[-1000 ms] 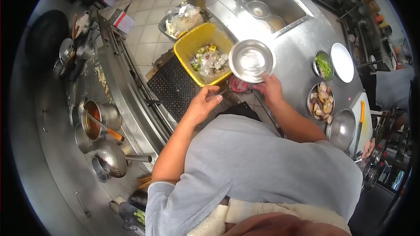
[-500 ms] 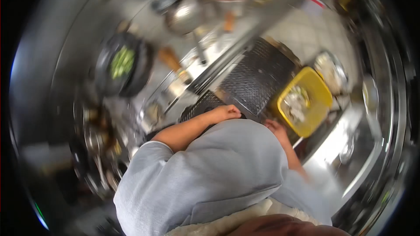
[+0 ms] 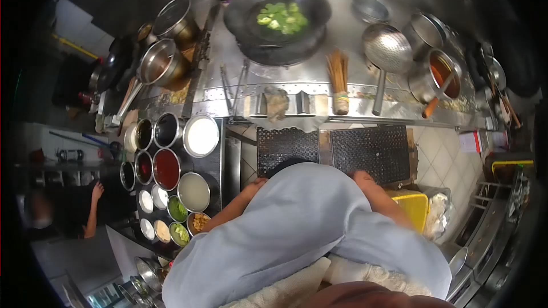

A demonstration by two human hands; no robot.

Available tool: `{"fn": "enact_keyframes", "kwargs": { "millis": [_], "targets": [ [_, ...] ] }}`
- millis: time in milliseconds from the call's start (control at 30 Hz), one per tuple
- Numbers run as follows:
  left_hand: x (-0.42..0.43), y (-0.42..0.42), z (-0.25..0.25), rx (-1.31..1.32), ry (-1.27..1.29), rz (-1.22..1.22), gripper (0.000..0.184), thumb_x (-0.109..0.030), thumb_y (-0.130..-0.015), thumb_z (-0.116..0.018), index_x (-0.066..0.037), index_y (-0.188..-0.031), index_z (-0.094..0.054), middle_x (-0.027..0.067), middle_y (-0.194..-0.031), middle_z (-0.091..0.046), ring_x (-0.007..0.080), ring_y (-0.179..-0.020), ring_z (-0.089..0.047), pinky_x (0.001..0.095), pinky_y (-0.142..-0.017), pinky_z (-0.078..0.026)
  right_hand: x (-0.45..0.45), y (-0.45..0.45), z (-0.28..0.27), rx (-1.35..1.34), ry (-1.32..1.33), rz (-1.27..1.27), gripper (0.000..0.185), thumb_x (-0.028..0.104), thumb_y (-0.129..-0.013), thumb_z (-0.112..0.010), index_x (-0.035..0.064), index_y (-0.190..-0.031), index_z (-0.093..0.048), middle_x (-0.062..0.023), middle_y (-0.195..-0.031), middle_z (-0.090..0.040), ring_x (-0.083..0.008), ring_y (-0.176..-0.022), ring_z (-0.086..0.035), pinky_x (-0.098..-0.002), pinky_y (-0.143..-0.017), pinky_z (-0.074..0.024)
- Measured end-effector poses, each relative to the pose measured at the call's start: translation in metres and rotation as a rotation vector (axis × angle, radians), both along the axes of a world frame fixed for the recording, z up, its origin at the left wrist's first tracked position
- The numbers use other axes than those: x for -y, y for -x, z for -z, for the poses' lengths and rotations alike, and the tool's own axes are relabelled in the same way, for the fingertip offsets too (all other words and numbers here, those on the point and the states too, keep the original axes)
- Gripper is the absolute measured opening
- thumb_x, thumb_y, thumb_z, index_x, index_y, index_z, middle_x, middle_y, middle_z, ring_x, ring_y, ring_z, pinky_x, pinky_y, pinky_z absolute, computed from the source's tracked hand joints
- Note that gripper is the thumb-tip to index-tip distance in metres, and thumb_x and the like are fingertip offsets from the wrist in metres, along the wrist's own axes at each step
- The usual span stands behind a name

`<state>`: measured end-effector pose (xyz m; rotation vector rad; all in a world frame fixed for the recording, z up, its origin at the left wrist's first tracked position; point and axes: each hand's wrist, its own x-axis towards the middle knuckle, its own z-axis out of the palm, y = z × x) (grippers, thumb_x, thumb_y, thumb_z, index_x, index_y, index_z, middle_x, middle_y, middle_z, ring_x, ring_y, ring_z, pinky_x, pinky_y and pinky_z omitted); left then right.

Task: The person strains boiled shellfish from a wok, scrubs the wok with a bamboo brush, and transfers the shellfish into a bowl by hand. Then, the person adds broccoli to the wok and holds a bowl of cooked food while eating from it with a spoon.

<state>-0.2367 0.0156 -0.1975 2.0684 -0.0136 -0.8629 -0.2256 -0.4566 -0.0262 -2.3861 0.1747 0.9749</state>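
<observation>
My left hand [image 3: 255, 184] is low beside the left of my grey shirt, above the floor near the counter with the sauce tins. My right hand [image 3: 363, 179] is low at the right of the shirt, over the edge of a black perforated mat [image 3: 371, 149]. Both hands are small in view, and their fingers are mostly hidden; no object shows in either. Ahead, a black wok [image 3: 240, 20] on the stove holds chopped green vegetables [image 3: 282, 18]. A perforated strainer ladle [image 3: 387, 48] and a bamboo brush [image 3: 338, 80] lie at the stove's front.
Metal tins of sauces [image 3: 166, 169] and toppings stand on the left counter. Pots [image 3: 157, 63] sit at the stove's left, and a pot with red liquid [image 3: 442, 74] at its right. A yellow bin [image 3: 412, 210] is by my right arm. Another person's arm [image 3: 91, 211] shows far left.
My view has swung left to face the stove squarely, bringing the wok to the centre and the sauce tins into sight. The yellow bin is now partly behind my right arm.
</observation>
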Motion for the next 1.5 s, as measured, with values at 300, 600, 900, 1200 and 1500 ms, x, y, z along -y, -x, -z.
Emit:
{"fn": "enact_keyframes", "kwargs": {
  "millis": [300,600,900,1200,1500],
  "targets": [
    [-0.045,-0.027,0.007,-0.077,-0.153,-0.004,0.051,-0.046,-0.096,-0.057,-0.006,-0.128,-0.062,0.0204,-0.120,-0.067,0.0335,-0.115,-0.063,0.0398,-0.099,-0.049,0.159,-0.184,-0.131,1.061,0.850,0.951,0.058,0.020,-0.084,-0.071,0.0013,-0.134,-0.052,-0.0260,-0.127,-0.056,-0.0404,-0.116,-0.055,-0.0476,-0.099,-0.0465],
    [-0.047,-0.054,0.007,-0.136,-0.256,-0.019,0.053,-0.047,-0.095,-0.058,-0.006,-0.128,-0.062,0.0211,-0.119,-0.067,0.0344,-0.115,-0.063,0.0400,-0.099,-0.049,0.322,-0.246,-0.066,0.675,-0.264,1.458,0.024,0.024,-0.087,-0.065,0.0009,-0.089,-0.056,-0.0100,-0.062,-0.054,-0.0220,-0.048,-0.055,-0.0355,-0.045,-0.0446],
    [-0.007,-0.093,-0.014,-0.159,-0.330,-0.054,0.054,-0.048,-0.094,-0.059,-0.006,-0.128,-0.062,0.0217,-0.118,-0.068,0.0353,-0.115,-0.063,0.0401,-0.099,-0.049,0.163,-0.232,-0.131,0.810,-0.624,1.124,0.034,0.008,-0.090,-0.056,-0.0050,-0.122,-0.054,-0.0036,-0.067,-0.052,-0.0121,-0.046,-0.050,-0.0261,-0.043,-0.0418],
    [0.020,-0.097,-0.020,-0.149,-0.339,-0.094,0.056,-0.049,-0.093,-0.060,-0.005,-0.129,-0.061,0.0223,-0.118,-0.068,0.0362,-0.115,-0.063,0.0403,-0.099,-0.049,0.158,-0.331,-0.162,0.557,-0.182,0.632,0.027,0.012,-0.089,-0.059,-0.0031,-0.111,-0.062,-0.0026,-0.063,-0.052,-0.0135,-0.045,-0.052,-0.0304,-0.043,-0.0417],
    [0.023,-0.041,-0.031,-0.230,-0.325,-0.195,0.059,-0.050,-0.090,-0.062,-0.005,-0.128,-0.061,0.0237,-0.116,-0.068,0.0396,-0.113,-0.063,0.0421,-0.097,-0.050,0.106,-0.340,-0.197,0.344,-0.693,0.553,0.043,0.004,-0.088,-0.053,-0.0041,-0.130,-0.055,-0.0015,-0.067,-0.054,-0.0090,-0.044,-0.048,-0.0227,-0.042,-0.0384]
  ]
}}
